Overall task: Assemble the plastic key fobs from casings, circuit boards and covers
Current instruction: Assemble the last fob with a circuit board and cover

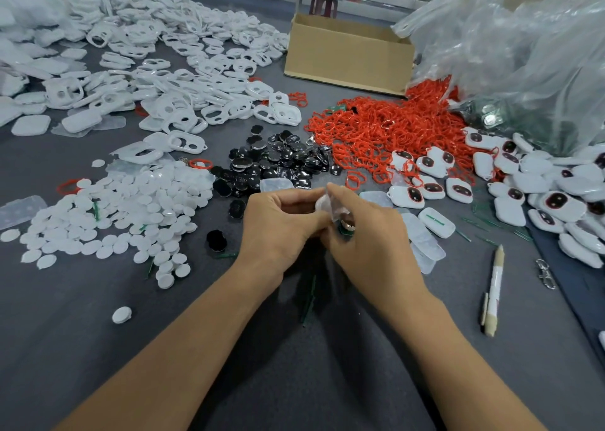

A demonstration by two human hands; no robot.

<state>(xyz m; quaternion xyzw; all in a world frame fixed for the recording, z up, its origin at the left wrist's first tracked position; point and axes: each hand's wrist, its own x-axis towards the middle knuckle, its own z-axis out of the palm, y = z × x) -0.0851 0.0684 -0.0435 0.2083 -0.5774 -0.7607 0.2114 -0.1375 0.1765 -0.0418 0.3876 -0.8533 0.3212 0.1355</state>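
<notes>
Grey cloth tabletop [294, 371] lies bare nearest the person. Mid-table, left hand [278, 224] and right hand [370, 237] pinch a small white plastic casing [322, 203] in curled fingers, its long axis hidden. White round plastic covers [131, 214] are heaped at left.

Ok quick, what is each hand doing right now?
Left hand: closed, pinching the white casing.
Right hand: closed, holding the circuit board against that casing.
</notes>
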